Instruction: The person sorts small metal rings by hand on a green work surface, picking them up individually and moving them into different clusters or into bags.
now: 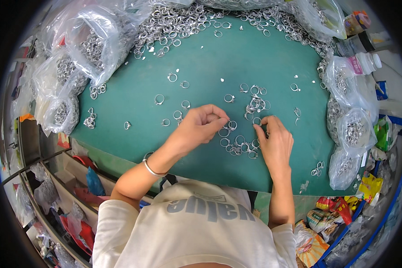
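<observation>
My left hand (201, 125), with a bangle on its wrist, is closed in a pinch over the middle of the green tabletop (134, 100). At its fingertips is a silver ring (232, 126). My right hand (276, 142) is closed too, its thumb and index finger pinching another silver ring (256, 121). Between and below the hands lies a small cluster of rings (240, 146). Just beyond the right hand sits a second cluster (257, 103). Loose rings, such as one ring (159, 99), are scattered to the left of my left hand.
A large heap of rings (178, 20) spreads along the far edge. Clear plastic bags of rings stand at the left (94, 49) and right (355, 129). A white bottle (366, 63) is at far right. Open drawers (64, 172) are at lower left, crumpled packets (310, 243) at lower right.
</observation>
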A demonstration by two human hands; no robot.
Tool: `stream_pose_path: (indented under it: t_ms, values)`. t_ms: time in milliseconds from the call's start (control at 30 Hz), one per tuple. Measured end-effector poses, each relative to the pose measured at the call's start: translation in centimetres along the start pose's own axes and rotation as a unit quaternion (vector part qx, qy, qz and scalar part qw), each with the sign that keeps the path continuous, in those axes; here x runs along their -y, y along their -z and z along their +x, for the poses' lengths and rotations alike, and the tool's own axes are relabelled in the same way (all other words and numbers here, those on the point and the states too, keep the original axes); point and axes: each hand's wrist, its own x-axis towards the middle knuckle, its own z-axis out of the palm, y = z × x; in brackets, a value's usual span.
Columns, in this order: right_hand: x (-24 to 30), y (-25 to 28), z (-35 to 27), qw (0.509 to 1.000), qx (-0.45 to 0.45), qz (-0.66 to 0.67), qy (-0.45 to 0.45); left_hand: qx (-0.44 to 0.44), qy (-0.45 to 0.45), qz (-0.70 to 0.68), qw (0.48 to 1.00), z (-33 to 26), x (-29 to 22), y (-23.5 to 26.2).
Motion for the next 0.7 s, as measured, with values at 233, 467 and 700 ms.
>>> stream_pose_path:
  t_ms: [233,467,700]
  values:
    - [-0.3,-0.7,-0.6,0.997,-0.005,-0.080,0.002,0.143,0.141,-0.230,0.952,-3.0,2.7,0.5]
    - [1.5,0.1,-0.6,1.000,-0.024,-0.003,0.001,0.142,0.083,-0.311,0.936,-4.0,7.2,-0.8]
    - [0.0,-0.9,-0.5,0.992,-0.042,-0.100,0.069,0.110,0.060,-0.304,0.944,-4.7,6.5,0.4]
